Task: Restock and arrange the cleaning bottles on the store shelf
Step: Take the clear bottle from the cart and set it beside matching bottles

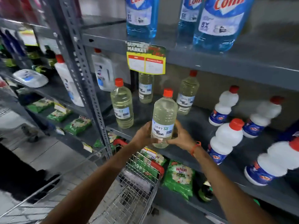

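Note:
A clear bottle of pale yellow liquid with a red cap stands upright at the front edge of the grey middle shelf. My left hand and my right hand grip its lower part from either side. Three matching bottles stand behind it on the same shelf: one at the left, one under the price tag, one at the right. Several white bottles with red caps fill the right part of the shelf.
Large blue Colin bottles stand on the shelf above, and a yellow price tag hangs from its edge. A wire shopping cart sits below my arms. Green detergent packets lie on the lower shelf. A perforated upright post divides the shelving.

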Motion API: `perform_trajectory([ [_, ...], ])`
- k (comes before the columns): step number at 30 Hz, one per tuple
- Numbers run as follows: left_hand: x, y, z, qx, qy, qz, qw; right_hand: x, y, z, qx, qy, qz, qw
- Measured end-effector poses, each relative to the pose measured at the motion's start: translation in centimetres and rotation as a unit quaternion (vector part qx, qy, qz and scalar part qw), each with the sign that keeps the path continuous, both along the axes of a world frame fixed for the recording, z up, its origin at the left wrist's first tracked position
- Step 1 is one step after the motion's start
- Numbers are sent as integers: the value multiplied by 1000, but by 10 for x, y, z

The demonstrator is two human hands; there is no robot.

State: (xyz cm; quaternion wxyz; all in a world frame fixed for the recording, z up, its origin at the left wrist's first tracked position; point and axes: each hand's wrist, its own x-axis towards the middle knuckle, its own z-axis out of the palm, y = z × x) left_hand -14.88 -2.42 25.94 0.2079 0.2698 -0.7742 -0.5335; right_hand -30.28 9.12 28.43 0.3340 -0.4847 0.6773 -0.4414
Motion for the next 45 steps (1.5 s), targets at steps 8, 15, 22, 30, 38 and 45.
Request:
perform_trajectory([
  [8, -29, -14, -31, 23, -4, -9, 1000, -24, -2, -23, 6, -3, -40, 999],
  [15, -32, -17, -31, 49, 1, -77, 996, -14, 0, -40, -11, -10, -98, 995],
  [22, -28, -4, -14, 50, 19, -93, 994, 2, -1, -52, -60, -29, -165, 984],
  [30, 29, -24, -27, -79, 98, 415, 901, 42, -23, -63, -109, -27, -313, 943],
  [38, 39, -84, -42, -46, 15, 332, 942, 54, -28, -75, -65, 22, -409, 910],
  [45, 45, -91, -47, -96, 30, 329, 939, 57, -21, -83, -47, 42, -425, 903],
])
